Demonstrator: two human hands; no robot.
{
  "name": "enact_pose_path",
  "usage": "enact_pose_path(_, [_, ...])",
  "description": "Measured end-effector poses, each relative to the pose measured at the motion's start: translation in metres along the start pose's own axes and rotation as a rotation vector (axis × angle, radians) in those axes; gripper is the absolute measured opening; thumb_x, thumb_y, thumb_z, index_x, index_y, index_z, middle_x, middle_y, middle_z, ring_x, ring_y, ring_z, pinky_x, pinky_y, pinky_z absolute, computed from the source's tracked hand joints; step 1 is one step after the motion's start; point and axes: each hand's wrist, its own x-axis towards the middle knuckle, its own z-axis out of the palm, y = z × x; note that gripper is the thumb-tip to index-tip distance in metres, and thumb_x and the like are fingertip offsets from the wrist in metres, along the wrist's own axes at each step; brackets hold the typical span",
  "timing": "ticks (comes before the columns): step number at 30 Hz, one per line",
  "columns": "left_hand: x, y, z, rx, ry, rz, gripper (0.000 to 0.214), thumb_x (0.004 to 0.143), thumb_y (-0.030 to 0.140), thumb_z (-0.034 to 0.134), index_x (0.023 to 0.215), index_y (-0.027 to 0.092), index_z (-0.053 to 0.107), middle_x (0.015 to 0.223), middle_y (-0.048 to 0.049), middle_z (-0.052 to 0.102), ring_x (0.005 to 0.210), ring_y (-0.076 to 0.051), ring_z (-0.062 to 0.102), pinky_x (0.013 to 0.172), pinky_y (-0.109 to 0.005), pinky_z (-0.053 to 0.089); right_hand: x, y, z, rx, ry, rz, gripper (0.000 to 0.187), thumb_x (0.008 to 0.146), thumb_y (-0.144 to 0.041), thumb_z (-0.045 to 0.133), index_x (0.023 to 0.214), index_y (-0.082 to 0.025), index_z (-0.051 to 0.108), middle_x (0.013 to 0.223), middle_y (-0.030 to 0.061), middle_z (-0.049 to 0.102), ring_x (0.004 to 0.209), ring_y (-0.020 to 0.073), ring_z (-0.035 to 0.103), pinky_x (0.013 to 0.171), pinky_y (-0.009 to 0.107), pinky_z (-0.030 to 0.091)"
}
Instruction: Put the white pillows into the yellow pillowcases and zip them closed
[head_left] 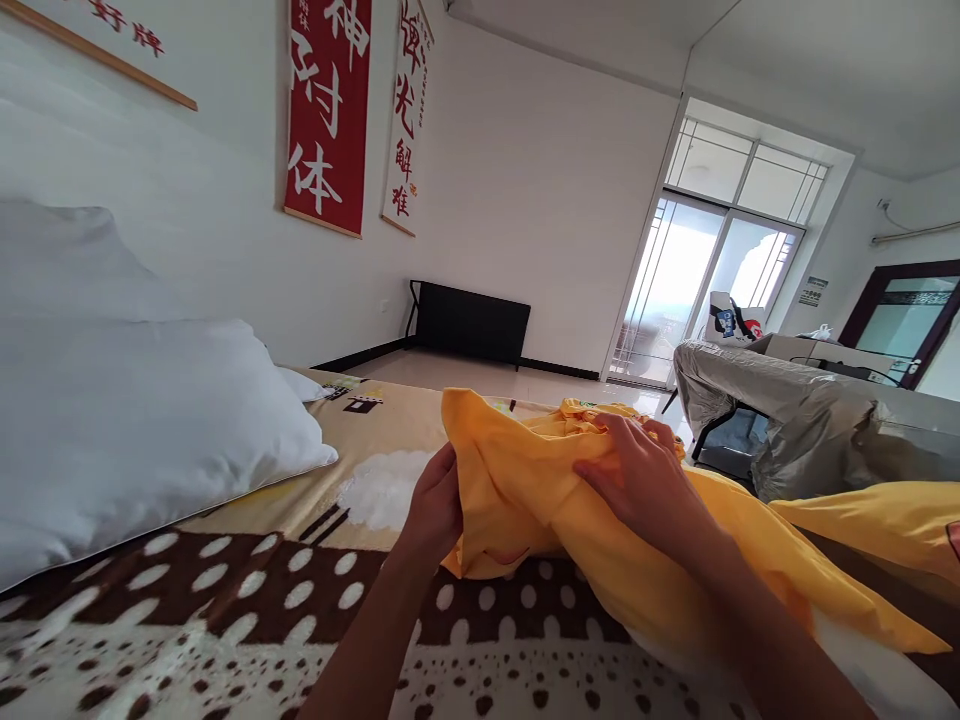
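A yellow pillowcase (517, 480) lies bunched and raised over the patterned blanket in front of me. At its left corner my left hand (436, 505) grips the fabric, with its fingertips hidden behind the cloth. My right hand (645, 485) is closed on the bunched upper part of the same pillowcase, its thumb pressing from the near side. Toward the lower right, a white pillow (862, 650) shows partly from under the yellow cloth.
White pillows (165, 410) are piled on the left of the bed. Another yellow cloth (877, 510) lies at the right. Beyond the bed stand a black folded panel (472, 322) against the wall and a plastic-covered table (810, 410) near the glass door.
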Motion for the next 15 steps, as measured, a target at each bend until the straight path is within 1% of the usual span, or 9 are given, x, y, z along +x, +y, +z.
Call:
enact_pose_path(2, [-0.001,0.003,-0.001,0.018,0.007,0.025,0.036,0.063,0.047,0.076,0.079,0.018,0.064,0.055,0.0035,0.053,0.050,-0.009,0.044,0.046,-0.020,0.037,-0.015,0.002,0.017,0.011,-0.010,-0.005,0.026,0.094,-0.040,0.043,0.085,-0.018,0.054,0.067,0.0030,0.064,0.059,0.0168,0.056,0.058,0.028,0.033])
enact_pose_path(3, [-0.001,0.004,-0.001,0.034,0.007,0.043,0.035,0.064,0.046,0.076,0.082,0.018,0.065,0.054,0.0036,0.053,0.050,-0.010,0.045,0.046,-0.020,0.036,-0.021,0.006,0.025,0.013,-0.007,-0.045,0.030,0.096,-0.039,0.040,0.076,-0.019,0.052,0.060,0.0015,0.060,0.052,0.0152,0.052,0.053,0.027,0.029])
enact_pose_path(5, [-0.002,0.005,-0.002,0.071,-0.009,0.068,0.034,0.067,0.046,0.074,0.086,0.018,0.066,0.054,0.0033,0.053,0.051,-0.010,0.047,0.046,-0.020,0.035,-0.026,0.021,0.033,-0.007,0.004,-0.170,0.036,0.097,-0.039,0.037,0.068,-0.020,0.048,0.056,0.0012,0.057,0.049,0.0135,0.050,0.051,0.028,0.026])
enact_pose_path(7, [-0.004,0.006,-0.003,0.088,-0.033,0.058,0.034,0.067,0.045,0.074,0.085,0.018,0.066,0.055,0.0025,0.054,0.053,-0.012,0.049,0.046,-0.020,0.036,-0.021,0.042,0.028,-0.040,0.006,-0.273,0.039,0.097,-0.043,0.037,0.067,-0.019,0.049,0.057,0.0021,0.057,0.051,0.0132,0.050,0.052,0.028,0.026])
enact_pose_path(9, [-0.005,0.007,-0.001,0.078,-0.044,0.014,0.035,0.062,0.044,0.077,0.081,0.018,0.066,0.054,0.0023,0.055,0.052,-0.012,0.050,0.045,-0.020,0.036,-0.007,0.060,0.014,-0.074,-0.042,-0.325,0.041,0.096,-0.046,0.038,0.068,-0.019,0.050,0.059,0.0024,0.057,0.053,0.0134,0.050,0.053,0.028,0.026])
enact_pose_path(11, [-0.006,0.008,0.002,0.038,-0.014,-0.037,0.037,0.054,0.043,0.082,0.074,0.017,0.064,0.052,0.0034,0.053,0.048,-0.010,0.047,0.042,-0.019,0.035,0.006,0.069,-0.003,-0.131,-0.156,-0.308,0.037,0.094,-0.047,0.042,0.073,-0.019,0.054,0.064,0.0028,0.060,0.056,0.0144,0.051,0.054,0.029,0.026])
enact_pose_path(13, [-0.006,0.008,0.008,-0.016,0.027,-0.064,0.040,0.049,0.043,0.084,0.068,0.017,0.061,0.051,0.0045,0.052,0.045,-0.008,0.044,0.040,-0.017,0.033,0.013,0.064,-0.016,-0.232,-0.243,-0.203,0.025,0.092,-0.039,0.049,0.080,-0.019,0.058,0.071,0.0045,0.062,0.062,0.0174,0.054,0.057,0.029,0.028])
enact_pose_path(14, [-0.006,0.008,0.011,-0.039,0.041,-0.067,0.041,0.048,0.044,0.084,0.066,0.017,0.060,0.051,0.0048,0.052,0.045,-0.007,0.043,0.040,-0.016,0.033,0.013,0.055,-0.020,-0.284,-0.239,-0.132,0.017,0.090,-0.032,0.051,0.086,-0.018,0.059,0.075,0.0063,0.063,0.068,0.0199,0.056,0.060,0.031,0.030])
enact_pose_path(15, [-0.006,0.007,0.014,-0.057,0.045,-0.068,0.041,0.048,0.044,0.083,0.066,0.017,0.060,0.052,0.0049,0.052,0.046,-0.007,0.043,0.040,-0.016,0.034,0.010,0.042,-0.024,-0.317,-0.199,-0.064,0.013,0.089,-0.023,0.050,0.093,-0.017,0.060,0.081,0.0088,0.064,0.075,0.0226,0.057,0.065,0.033,0.033])
